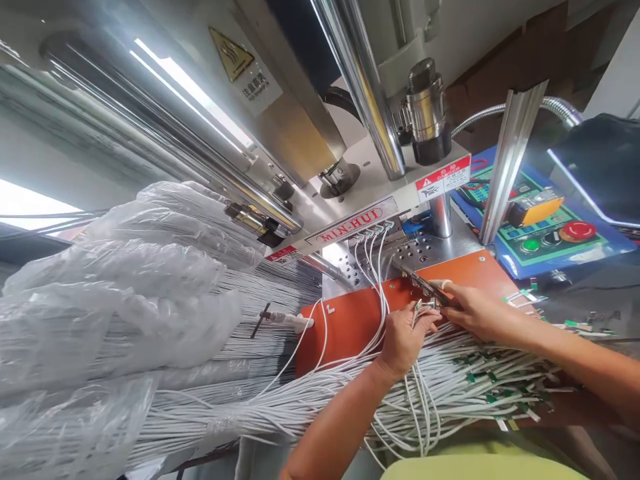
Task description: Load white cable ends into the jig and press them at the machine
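My left hand (401, 339) pinches a few white cables near their ends, with small connector tips showing past the fingers. My right hand (473, 308) is closed on the near end of a narrow dark metal bar (424, 285), which slants away over the orange board (350, 328). Both hands are close together at the board's middle. Beyond them, several white cables (383, 257) run up into the press under its MIN-HUI plate (351, 223). A thick bundle of white cables (300, 390) lies below my hands, with green-tipped ends (493, 377) at the right.
The press head with steel columns (367, 87) hangs above the board. A blue control box (545, 233) with a red button (577, 231) stands at right. Plastic-wrapped cable bundles (120, 313) fill the left. A T-handled clamp (280, 318) sits at the board's left edge.
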`<state>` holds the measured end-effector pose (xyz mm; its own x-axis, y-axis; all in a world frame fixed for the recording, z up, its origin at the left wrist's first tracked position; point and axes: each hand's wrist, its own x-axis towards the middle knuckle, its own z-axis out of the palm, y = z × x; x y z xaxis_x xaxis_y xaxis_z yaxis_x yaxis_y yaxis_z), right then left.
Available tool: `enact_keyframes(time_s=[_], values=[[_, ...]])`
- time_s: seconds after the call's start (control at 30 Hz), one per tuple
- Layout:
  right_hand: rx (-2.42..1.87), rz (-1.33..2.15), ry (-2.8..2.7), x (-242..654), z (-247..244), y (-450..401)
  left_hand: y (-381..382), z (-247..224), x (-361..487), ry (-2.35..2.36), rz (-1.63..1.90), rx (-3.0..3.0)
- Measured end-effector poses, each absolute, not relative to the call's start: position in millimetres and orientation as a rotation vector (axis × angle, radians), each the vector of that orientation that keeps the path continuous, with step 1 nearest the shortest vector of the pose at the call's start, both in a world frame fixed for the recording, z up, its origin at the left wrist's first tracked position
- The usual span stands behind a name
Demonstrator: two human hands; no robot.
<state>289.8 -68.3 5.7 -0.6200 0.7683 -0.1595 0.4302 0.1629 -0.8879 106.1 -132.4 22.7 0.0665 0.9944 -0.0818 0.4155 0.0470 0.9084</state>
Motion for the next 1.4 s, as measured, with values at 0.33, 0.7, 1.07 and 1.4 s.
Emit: enact_keyframes(time_s=[0.33, 0.7, 1.07, 1.4], values=[[-1.247, 1.227, -2.165, 282.2, -3.3, -74.0, -134.1, 16.0, 104.4, 1.588, 0.74, 1.836], [-1.332, 1.259, -2.309, 281.6, 13.4, -77.1, -127.8, 0.8, 101.9, 1.555, 0.947, 1.606], [-1.443, 1.13, -2.437, 274.7, 18.9, -81.0, -119.8, 11.6, 94.6, 1.305, 0.962, 0.935], [-1.491, 1.026, -2.489, 274.1, 16.2, -82.8, -99.1, 22.3, 86.3, 1.377, 1.118, 0.755]])
